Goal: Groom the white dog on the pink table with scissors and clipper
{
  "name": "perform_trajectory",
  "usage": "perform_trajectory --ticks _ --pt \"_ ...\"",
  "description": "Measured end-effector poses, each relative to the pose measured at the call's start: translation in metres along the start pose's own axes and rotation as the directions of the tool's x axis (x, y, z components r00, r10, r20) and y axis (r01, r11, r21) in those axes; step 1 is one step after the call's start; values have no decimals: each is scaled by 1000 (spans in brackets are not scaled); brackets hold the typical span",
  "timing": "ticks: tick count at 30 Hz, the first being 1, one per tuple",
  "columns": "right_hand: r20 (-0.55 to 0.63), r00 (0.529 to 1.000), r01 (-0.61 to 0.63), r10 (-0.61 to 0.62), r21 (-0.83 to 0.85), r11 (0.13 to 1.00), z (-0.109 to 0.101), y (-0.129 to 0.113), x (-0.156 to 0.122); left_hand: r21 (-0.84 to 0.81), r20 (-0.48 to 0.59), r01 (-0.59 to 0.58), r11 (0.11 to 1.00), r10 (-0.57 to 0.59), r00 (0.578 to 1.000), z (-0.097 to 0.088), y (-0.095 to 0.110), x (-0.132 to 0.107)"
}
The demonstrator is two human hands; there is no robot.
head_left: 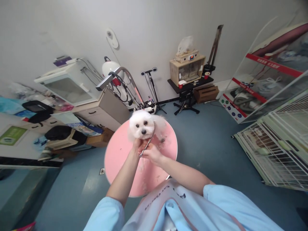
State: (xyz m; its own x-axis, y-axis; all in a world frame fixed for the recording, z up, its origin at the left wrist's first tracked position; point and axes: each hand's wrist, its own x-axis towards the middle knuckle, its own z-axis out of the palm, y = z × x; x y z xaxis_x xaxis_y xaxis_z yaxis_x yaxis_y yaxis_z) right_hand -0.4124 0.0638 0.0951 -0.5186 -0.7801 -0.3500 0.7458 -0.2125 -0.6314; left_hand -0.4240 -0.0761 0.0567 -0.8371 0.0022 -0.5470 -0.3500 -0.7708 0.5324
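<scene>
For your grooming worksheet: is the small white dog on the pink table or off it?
On it. The white dog sits on the round pink table, facing the camera, with both hands at its chin.

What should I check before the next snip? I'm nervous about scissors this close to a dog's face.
1. Left hand steadying the dog under the chin: ok.
2. Right hand gripping the scissors: ok.
3. Scissor tips away from the eyes: ok, the blades run up beside the cheek.
4. Dog's head facing forward: ok.
5. Dog fully on the pink table: ok, though it sits near the far edge.
6. Blades open or closed: cannot tell, too small.
</scene>
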Motion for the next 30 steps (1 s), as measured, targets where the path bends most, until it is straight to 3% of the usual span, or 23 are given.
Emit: perform_trajectory --ticks 2,7,10,14,17,22,26,30 --pt "2 1000 11 -11 -9 1000 -1 1 2 12 -44 27 1000 -27 999 0 0 -1" --pt "-8 1000 10 -10 -52 999 -5 4 6 46 -161 -29 998 37 986 10 -3 -5" --pt "-35 999 11 -13 -70 997 -8 5 5 47 -131 22 999 -16 991 14 -5 -6" --pt "-56 998 20 -24 -69 997 -11 4 3 -43 -39 -17 999 16 999 11 -5 -6" --pt "-48 999 18 -24 -125 992 -12 6 2 -40 12 53 998 -53 999 9 -6 -6" --pt "-66 991 104 -115 -148 983 -14 11 4 -106 -32 -56 993 53 998 12 -8 -7" --pt "-49 997 44 -53 -168 985 -15 12 3 -80 -26 28 996 -30 999 12 -8 -10" --pt "-60 988 129 -142 -184 974 -18 14 2 -119 -54 -27 993 21 998 16 -7 -12"
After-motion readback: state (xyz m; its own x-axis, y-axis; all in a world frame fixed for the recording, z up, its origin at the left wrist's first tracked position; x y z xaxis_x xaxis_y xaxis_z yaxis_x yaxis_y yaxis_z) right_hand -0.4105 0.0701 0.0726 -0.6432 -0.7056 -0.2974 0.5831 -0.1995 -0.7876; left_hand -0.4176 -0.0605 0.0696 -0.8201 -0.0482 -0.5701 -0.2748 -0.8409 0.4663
